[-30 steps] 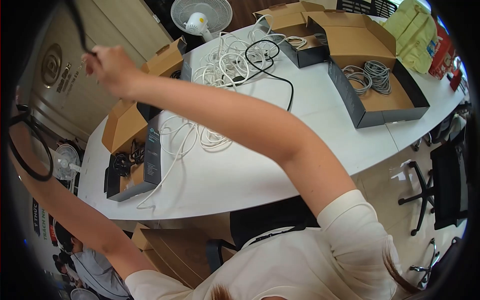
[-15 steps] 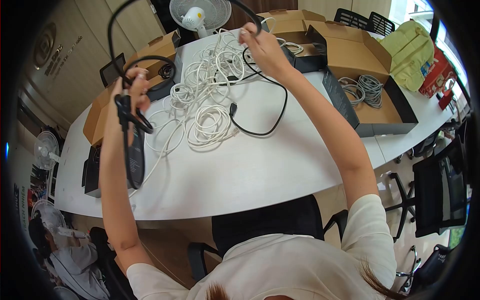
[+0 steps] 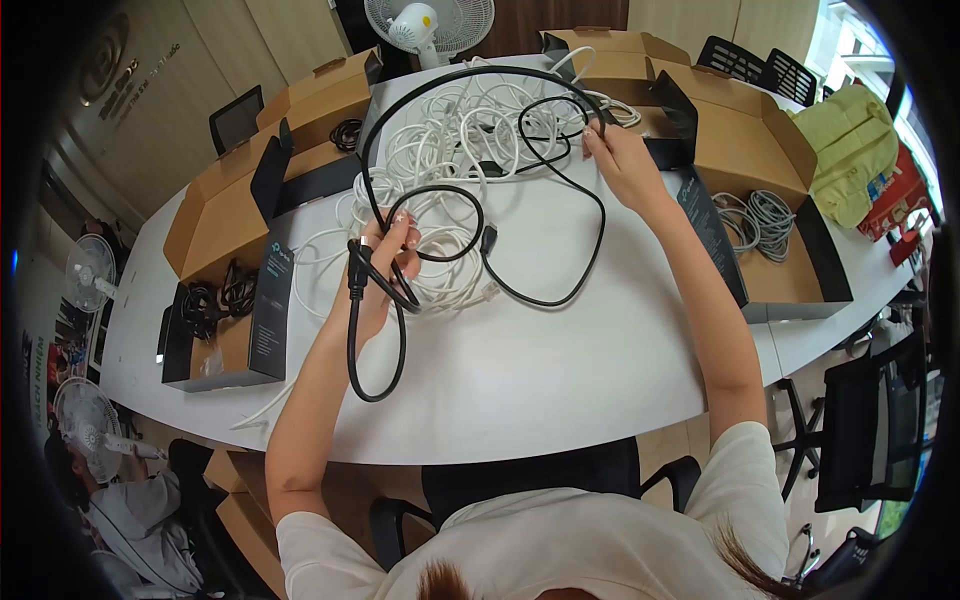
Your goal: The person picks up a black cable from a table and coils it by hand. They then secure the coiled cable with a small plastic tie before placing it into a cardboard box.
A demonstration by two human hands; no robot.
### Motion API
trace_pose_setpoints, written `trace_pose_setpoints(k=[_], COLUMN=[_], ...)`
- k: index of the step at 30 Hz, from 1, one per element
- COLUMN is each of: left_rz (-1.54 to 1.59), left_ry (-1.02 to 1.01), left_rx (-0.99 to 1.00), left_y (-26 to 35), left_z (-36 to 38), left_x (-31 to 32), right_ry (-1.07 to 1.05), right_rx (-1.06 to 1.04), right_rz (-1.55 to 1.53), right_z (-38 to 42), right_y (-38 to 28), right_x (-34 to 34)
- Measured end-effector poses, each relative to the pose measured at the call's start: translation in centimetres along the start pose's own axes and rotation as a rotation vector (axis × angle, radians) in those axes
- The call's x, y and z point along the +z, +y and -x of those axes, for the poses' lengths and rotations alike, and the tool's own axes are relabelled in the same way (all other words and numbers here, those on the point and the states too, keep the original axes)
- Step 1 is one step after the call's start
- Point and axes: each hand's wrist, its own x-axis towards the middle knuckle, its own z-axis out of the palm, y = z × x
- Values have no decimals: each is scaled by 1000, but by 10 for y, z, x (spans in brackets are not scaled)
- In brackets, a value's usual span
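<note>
My left hand (image 3: 383, 275) is closed around a looped black cable (image 3: 357, 275), its thick connector sticking out beside the fingers and a loop hanging below. From there the cable arches up and over to my right hand (image 3: 625, 165), whose fingertips pinch it. Another stretch of black cable (image 3: 550, 303), ending in a connector plug (image 3: 489, 240), curves across the table under the right hand. Behind both hands lies a tangled heap of white cables (image 3: 425, 140). A coiled white cable (image 3: 455, 292) is partly hidden by the left hand.
An open box (image 3: 265, 345) with black cables stands at the left, another box (image 3: 310, 112) behind it. At the right, an open box (image 3: 800, 285) holds coiled grey cables (image 3: 768, 225). A yellow-green bag (image 3: 850, 150) and a fan (image 3: 415, 28) are farther back. A person (image 3: 140, 520) sits lower left.
My left hand has moved right and down, carrying the looped black cable over the table in front of the white heap. My right hand has shifted right and lower, still pinching the cable.
</note>
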Motion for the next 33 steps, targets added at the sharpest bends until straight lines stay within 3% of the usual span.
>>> trace_pose_setpoints(k=[9, 12, 14, 18, 21, 23, 26, 28, 30, 33], left_rz=[-33, -53, -59, -38, -4, 59, 160, 251, 200, 275], left_ry=[-119, -164, -170, -158, -110, -68, 8, 37, 90, -43], left_rx=[-190, -223, -211, -264, -310, -313, -321, -320, -300, -279], left_y=[-15, -25, -32, -34, -36, -42, -36, -37, -37, -43], left_z=[10, 9, 9, 4, -1, -8, -13, -15, -16, -18], left_x=[-1, -6, -10, -12, -11, -11, 4, 20, 38, 46], right_ry=[-103, -343, -369, -469, -337, -183, -294, -241, -257, -247], right_rx=[50, 194, 131, 151, 84, -111, -294, -466, -461, -460], right_rz=[94, 237, 199, 386, 536, 372, 42, -90, -70, -95], right_z=[7, 6, 14, 21, 21, 21, 23, 35, 47, 63], right_y=[43, 33, 44, 21, -39, -72, -119, -139, -156, -150], right_x=[7, 3, 8, -8, -30, -36, -34, -13, 6, 36])
